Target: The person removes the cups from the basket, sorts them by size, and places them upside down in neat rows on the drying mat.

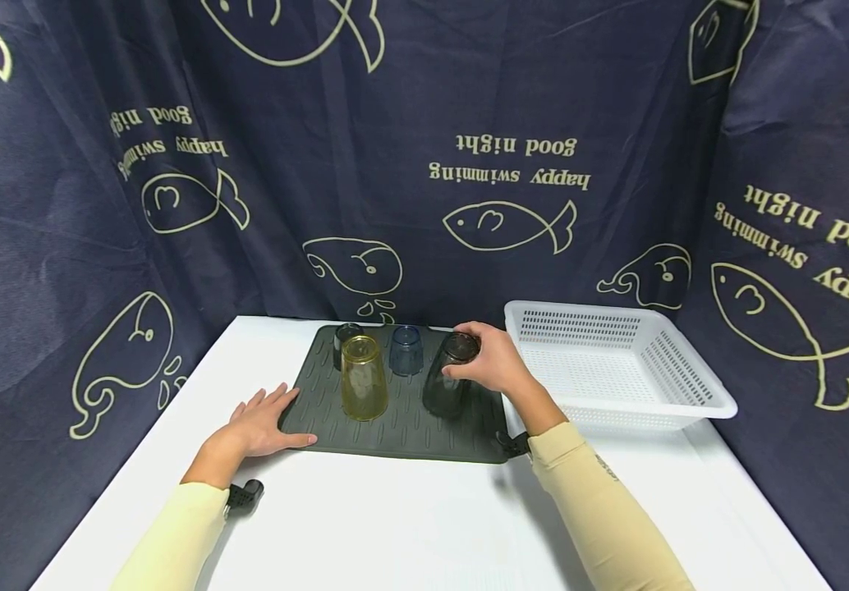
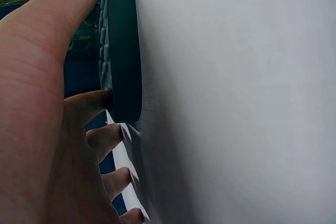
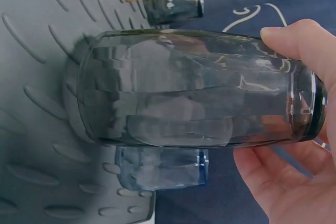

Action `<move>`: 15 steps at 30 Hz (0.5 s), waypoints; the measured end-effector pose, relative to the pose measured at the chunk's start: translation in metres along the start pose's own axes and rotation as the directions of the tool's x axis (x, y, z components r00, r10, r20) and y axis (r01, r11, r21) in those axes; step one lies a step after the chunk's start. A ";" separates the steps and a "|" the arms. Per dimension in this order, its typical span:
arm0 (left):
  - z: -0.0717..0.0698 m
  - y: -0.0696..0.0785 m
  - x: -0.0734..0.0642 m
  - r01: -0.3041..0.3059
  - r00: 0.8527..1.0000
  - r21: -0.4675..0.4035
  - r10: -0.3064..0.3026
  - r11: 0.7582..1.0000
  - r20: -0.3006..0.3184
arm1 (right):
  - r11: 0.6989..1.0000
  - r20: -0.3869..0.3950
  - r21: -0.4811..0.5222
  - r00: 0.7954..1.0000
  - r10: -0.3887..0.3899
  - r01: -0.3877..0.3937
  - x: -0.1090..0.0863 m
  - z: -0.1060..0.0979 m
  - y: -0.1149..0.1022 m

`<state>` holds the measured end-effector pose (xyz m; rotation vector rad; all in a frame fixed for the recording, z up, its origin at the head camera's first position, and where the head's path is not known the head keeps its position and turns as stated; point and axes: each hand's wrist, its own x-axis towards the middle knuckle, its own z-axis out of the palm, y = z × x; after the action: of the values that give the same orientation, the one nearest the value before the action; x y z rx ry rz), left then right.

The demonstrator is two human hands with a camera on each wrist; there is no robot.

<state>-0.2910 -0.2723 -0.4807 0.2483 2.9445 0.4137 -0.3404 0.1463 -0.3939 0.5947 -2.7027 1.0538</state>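
Note:
My right hand (image 1: 497, 358) grips a tall smoky-grey drinking glass (image 1: 442, 392) near its base, thumb on one side and fingers on the other. The glass is upside down, its mouth right at the dark ribbed drying mat (image 1: 410, 442). My left hand (image 1: 260, 423) rests at the mat's front left corner with its fingers spread, some of them on the white table. In the left wrist view, its thumb and index finger lie along the mat's edge (image 2: 125, 51). Left of the grey glass, a tall amber glass (image 1: 364, 386) stands upside down on the mat.
A small blue glass (image 1: 406, 355) and a small dark glass (image 1: 337, 355), partly hidden by the amber one, stand towards the mat's back edge. Right of the mat sits a white perforated plastic basket (image 1: 624, 412). A dark printed curtain (image 1: 365, 164) hangs behind and beside the table.

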 end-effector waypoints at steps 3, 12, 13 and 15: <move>0.000 0.000 0.000 -0.003 1.000 -0.006 0.003 1.000 -0.005 | 1.000 0.007 0.014 1.000 -0.008 0.008 0.000 0.004 0.001; 0.002 -0.002 0.001 -0.004 1.000 -0.009 0.003 1.000 -0.009 | 1.000 -0.008 0.019 1.000 -0.025 0.025 -0.001 0.011 0.005; 0.002 -0.002 0.001 -0.004 1.000 -0.008 0.004 1.000 -0.010 | 1.000 -0.009 0.018 1.000 -0.020 0.020 -0.001 0.012 0.004; 0.002 -0.002 0.001 -0.003 1.000 -0.009 0.003 1.000 -0.009 | 1.000 -0.011 0.020 1.000 -0.008 0.008 -0.001 0.013 0.004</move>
<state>-0.2916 -0.2736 -0.4832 0.2510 2.9509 0.4298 -0.3417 0.1409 -0.4059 0.6003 -2.6809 1.0808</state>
